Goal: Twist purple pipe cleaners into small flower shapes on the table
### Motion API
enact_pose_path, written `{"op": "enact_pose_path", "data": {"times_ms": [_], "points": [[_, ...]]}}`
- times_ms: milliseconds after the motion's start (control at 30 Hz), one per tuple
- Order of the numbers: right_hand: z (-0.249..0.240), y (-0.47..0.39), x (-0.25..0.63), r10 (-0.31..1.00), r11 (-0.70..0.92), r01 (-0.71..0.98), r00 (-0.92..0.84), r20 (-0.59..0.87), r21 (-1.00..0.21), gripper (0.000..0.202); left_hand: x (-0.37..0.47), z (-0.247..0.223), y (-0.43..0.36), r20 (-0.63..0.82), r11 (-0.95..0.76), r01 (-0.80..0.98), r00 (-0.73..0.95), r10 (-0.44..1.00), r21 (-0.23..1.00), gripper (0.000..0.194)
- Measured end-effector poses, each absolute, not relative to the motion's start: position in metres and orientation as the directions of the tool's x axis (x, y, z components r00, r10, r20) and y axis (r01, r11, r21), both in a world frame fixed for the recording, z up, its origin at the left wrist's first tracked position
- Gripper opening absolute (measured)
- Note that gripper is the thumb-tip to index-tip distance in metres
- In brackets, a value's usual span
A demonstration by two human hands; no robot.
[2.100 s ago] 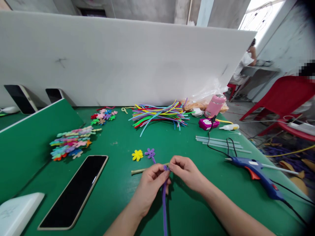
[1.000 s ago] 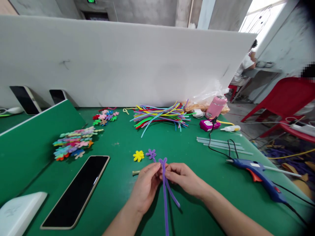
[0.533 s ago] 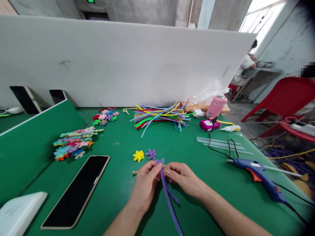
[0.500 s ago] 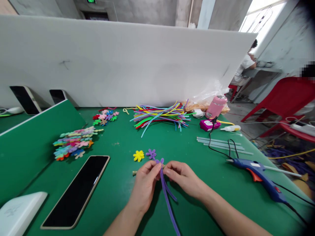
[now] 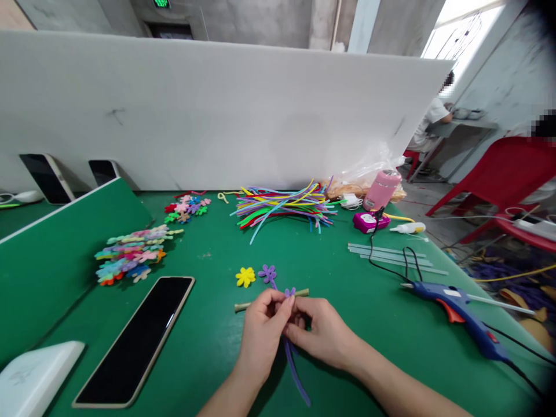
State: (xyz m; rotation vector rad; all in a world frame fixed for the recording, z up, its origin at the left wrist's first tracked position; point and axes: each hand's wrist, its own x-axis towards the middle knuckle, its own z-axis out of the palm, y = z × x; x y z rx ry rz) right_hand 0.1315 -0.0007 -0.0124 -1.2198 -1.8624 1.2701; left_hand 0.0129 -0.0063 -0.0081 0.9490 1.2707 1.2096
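My left hand [image 5: 264, 330] pinches a purple pipe cleaner [image 5: 296, 373] whose top is bent into small loops. Close against it, my right hand [image 5: 324, 333] has its fingers closed on the same strip just below the loops. Two purple ends hang down below the hands. A purple flower [image 5: 267, 273] and a yellow flower [image 5: 245, 277] lie just beyond my left hand. Behind my fingers a thin greenish stick [image 5: 301, 293] lies crosswise, its middle hidden by the hands.
Colourful pipe cleaners [image 5: 282, 205] lie at the back, finished flowers [image 5: 130, 252] at the left. A phone [image 5: 136, 341] is left of my hands. On the right are a blue glue gun [image 5: 460, 310], glue sticks [image 5: 391, 256] and a pink bottle [image 5: 382, 188]. A person [image 5: 432, 121] sits beyond.
My right hand has moved down and left, closer to my left hand, and grips the purple strip lower. The looped top has tilted and shifted slightly down; more of the stick shows.
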Motion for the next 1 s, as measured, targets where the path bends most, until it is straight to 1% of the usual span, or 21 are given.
{"op": "enact_pose_path", "data": {"times_ms": [133,233,367,467,600,700,800,933,1000], "points": [[-0.013,-0.001,0.13,0.916,0.081,0.311,-0.397,-0.051,-0.947,0.009,0.011,-0.01,-0.005,-0.176,0.164,-0.157,-0.066,0.982,0.974,0.015],[-0.012,0.002,0.132,0.919,0.034,0.193,-0.391,-0.045,-0.981,0.013,0.01,-0.012,-0.004,-0.179,0.165,-0.231,-0.043,0.983,0.959,0.013],[-0.011,0.009,0.136,0.916,-0.093,-0.007,-0.392,-0.083,-0.996,0.019,0.009,-0.011,-0.003,-0.213,0.203,-0.276,-0.009,0.977,0.939,0.014],[-0.012,0.012,0.139,0.918,-0.133,-0.074,-0.384,-0.094,-0.988,0.025,0.01,-0.008,-0.004,-0.228,0.229,-0.22,0.027,0.973,0.948,0.015],[-0.014,0.011,0.139,0.917,-0.118,-0.018,-0.385,-0.102,-0.993,0.029,0.011,-0.003,-0.005,-0.203,0.204,-0.091,0.02,0.979,0.975,0.016],[-0.015,0.011,0.139,0.934,-0.081,0.029,-0.346,-0.086,-0.996,0.027,0.01,-0.003,-0.006,-0.084,0.085,0.041,-0.017,0.996,0.996,0.013],[-0.013,0.012,0.141,0.942,-0.044,0.007,-0.332,-0.044,-0.999,0.028,0.007,-0.002,-0.006,0.103,-0.095,0.198,-0.032,0.994,0.976,0.012],[-0.012,0.016,0.144,0.952,-0.032,-0.056,-0.306,-0.013,-0.998,0.034,0.006,-0.004,-0.008,0.358,-0.348,0.345,0.036,0.933,0.872,0.015],[-0.012,0.018,0.145,0.969,-0.068,-0.091,-0.241,-0.044,-0.994,0.035,0.007,-0.006,-0.01,0.432,-0.428,0.385,0.082,0.898,0.817,0.016]]}}
